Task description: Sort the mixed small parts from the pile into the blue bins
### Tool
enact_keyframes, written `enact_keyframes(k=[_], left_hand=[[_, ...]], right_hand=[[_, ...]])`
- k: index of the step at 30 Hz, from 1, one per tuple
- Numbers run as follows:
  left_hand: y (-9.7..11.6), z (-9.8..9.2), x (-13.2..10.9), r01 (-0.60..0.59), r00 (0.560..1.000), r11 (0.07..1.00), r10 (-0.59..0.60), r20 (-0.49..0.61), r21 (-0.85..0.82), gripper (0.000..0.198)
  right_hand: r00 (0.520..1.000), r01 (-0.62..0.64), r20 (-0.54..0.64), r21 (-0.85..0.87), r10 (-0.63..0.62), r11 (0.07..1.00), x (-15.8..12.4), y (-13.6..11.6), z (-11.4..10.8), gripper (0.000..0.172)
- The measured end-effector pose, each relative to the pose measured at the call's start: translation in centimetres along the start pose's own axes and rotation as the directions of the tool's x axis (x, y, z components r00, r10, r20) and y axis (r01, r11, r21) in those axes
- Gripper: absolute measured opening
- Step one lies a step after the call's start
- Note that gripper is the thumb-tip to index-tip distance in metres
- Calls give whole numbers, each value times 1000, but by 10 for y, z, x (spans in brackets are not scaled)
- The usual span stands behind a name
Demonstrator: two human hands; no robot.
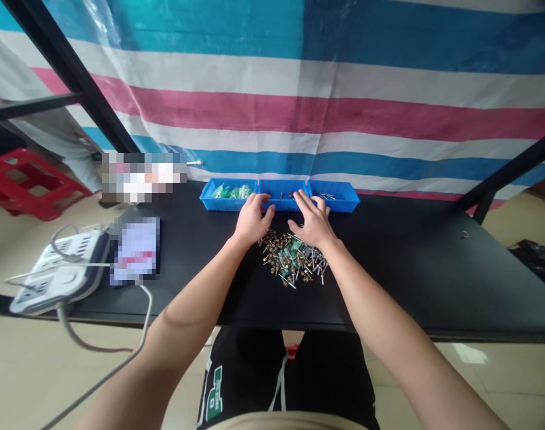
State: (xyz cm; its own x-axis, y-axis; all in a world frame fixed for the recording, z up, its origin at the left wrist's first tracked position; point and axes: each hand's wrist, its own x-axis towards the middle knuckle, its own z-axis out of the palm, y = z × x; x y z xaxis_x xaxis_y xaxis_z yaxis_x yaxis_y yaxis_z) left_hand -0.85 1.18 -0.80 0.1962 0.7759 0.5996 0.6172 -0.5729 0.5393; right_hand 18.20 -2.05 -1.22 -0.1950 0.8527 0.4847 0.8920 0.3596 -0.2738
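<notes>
Blue trays (283, 205) stand in a row; at the middle one, my left hand (253, 220) and right hand (314, 222) have fingers parted. Screws (294, 263) lie heaped on the black table (402, 263), nearer me.

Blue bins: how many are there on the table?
3, in a row near the back of the black table: the left bin with green pieces, the middle bin partly behind the right hand, and the right bin with thin silvery pieces. No others show.
</notes>
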Motion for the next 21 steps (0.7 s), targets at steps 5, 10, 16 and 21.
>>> enact_keyframes(k=[5, 10, 16, 21], left_hand=[[0, 1, -1, 2, 1000, 1000, -2, 23, 17, 23], [-1, 2, -1, 0, 999, 1000, -1, 36, 26, 24], [-1, 2, -1, 2, 999, 1000, -3, 51, 18, 22], [-1, 2, -1, 9, 998, 1000, -9, 66, 5, 20]], right_hand=[[990, -46, 128, -130, 63, 990, 2, 1, 2, 73], [982, -52, 174, -164, 80, 985, 3, 2, 2, 70], [986, -46, 151, -141, 67, 989, 2, -1, 1, 70], [1000, 4, 5, -46, -4, 999, 2, -2, 0, 58]])
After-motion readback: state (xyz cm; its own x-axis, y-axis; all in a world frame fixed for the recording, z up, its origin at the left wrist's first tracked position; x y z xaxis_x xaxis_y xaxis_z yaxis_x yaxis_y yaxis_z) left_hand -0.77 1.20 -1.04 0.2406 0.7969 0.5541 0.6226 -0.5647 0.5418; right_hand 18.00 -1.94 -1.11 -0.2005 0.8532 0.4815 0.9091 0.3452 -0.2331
